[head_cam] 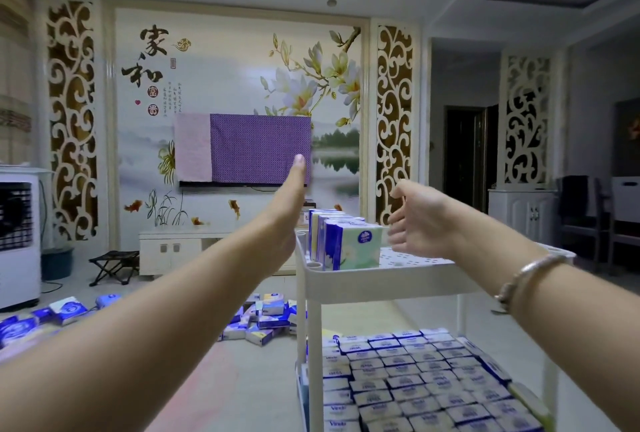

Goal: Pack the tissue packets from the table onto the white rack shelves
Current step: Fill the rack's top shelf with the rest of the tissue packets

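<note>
- Reaching forward at chest height, the left hand is flat and edge-on, fingers straight and pressed together, holding nothing; its fingertips overlap the purple cloth draped on the wall screen behind, and its lower edge sits by the far-left corner of the white rack — whether it touches the rim I cannot tell.
- The right hand is loosely curled, fingers bent inward and blurred, thumb raised; it hovers just beside the nearest upright packet without clearly gripping it, and the fingertips are too smeared to judge contact.
- A metal bracelet circles the right wrist.
- On the rack's top shelf a row of tissue packets stands on edge along the left side, blue-and-white with a green-fronted one nearest; those behind are mostly hidden by the front one. The rest of the perforated tray is bare.
- The lower shelf is packed tight with packets laid in rows, labels up; its near edge is cut off by the frame and its left side is hidden by the rack post.
- More loose packets lie heaped beyond the rack, and another scatter sits at far left — blurred, partly covered by the left forearm; the surface beneath them is hard to make out.
</note>
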`<state>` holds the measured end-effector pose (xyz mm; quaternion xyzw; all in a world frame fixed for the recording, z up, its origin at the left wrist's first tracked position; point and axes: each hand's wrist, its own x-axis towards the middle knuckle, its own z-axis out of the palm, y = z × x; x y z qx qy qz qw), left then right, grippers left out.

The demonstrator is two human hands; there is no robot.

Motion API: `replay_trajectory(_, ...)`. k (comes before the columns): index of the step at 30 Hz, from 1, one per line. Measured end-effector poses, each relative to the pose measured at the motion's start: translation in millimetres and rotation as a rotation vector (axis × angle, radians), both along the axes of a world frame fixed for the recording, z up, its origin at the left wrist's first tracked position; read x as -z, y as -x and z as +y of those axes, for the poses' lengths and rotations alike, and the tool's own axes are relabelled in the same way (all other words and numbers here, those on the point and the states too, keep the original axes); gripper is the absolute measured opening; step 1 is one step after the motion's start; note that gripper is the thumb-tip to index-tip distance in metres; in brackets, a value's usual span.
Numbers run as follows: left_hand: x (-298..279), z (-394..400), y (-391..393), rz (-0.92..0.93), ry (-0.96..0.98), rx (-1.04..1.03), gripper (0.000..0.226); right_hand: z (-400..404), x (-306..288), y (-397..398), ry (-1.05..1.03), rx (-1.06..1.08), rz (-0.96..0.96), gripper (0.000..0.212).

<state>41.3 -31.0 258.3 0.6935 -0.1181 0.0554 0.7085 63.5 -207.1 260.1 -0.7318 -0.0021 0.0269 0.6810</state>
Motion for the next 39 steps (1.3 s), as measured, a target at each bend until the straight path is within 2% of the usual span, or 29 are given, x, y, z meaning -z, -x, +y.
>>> replay_trajectory(3, -8.4, -14.7, -4.4, 0.168, 0.196, -0.028, 0.078, 18.6, 4.5, -14.2, -0.184, 0.013, 0.124, 0.077)
replay_trajectory(5, -7.5, -20.9, -13.0, 0.209, 0.243, -0.066, 0.078, 28.4, 6.6, -18.2, -0.195, 0.036, 0.149, 0.069)
replay_trajectory(6, -5.3, -22.4, -22.9, 0.228, 0.252, -0.079, 0.08, 32.0, 7.3, -20.2, -0.148, 0.038, 0.16, 0.064)
replay_trajectory(8, -0.4, -23.3, -42.1, 0.289, 0.216, -0.062, 0.091, 36.0, 8.0, -22.2, -0.063, -0.022, 0.179, 0.071)
replay_trajectory(10, 6.7, -23.6, -61.6, 0.346, 0.137, 0.008, 0.108, 38.9, 9.0, -27.5, -0.059, -0.087, 0.19, 0.07)
replay_trajectory(11, 10.2, -24.0, -69.8, 0.343, 0.105, 0.016, 0.109, 41.0, 9.4, -27.8, -0.056, -0.104, 0.192, 0.07)
replay_trajectory(14, 10.3, -24.0, -70.5, 0.338, 0.1, -0.018, 0.099, 40.7, 11.8, -32.5, -0.015, -0.077, 0.183, 0.067)
replay_trajectory(17, 3.4, -21.4, -56.8, 0.304, 0.114, -0.002, 0.09, 37.2, 9.1, -32.0, -0.013, 0.051, 0.14, 0.066)
replay_trajectory(19, -1.6, -15.9, -48.0, 0.262, 0.112, 0.018, 0.083, 35.1, 4.7, -31.4, -0.008, 0.148, 0.039, 0.069)
replay_trajectory(21, -5.1, -1.8, -39.6, 0.166, 0.176, 0.004, 0.076, 38.9, -7.6, -21.5, 0.113, 0.212, -0.123, 0.071)
replay_trajectory(24, -1.9, 37.6, -38.4, 0.019, 0.168, -0.101, 0.069, 60.3, -26.4, 3.1, 0.279, 0.204, -0.357, 0.066)
replay_trajectory(28, 17.7, 109.2, -34.9, -0.024, 0.16, -0.233, 0.057, 125.3, -41.6, 20.2, 0.259, 0.071, -0.566, 0.056)
replay_trajectory(33, 74.5, 215.9, -25.9, 0.005, 0.089, -0.423, 0.046, 237.5, -6.3, -5.3, 0.227, -0.174, -0.475, 0.05)
replay_trajectory(37, 139.4, 310.3, -8.5, 0.097, 0.021, -0.653, 0.024, 328.6, 66.8, -42.4, 0.302, -0.27, -0.334, 0.048)
replay_trajectory(39, 174.3, 357.1, -0.1, 0.136, -0.107, -0.772, 0.022, 365.3, 107.3, -62.0, 0.312, -0.3, -0.257, 0.047)
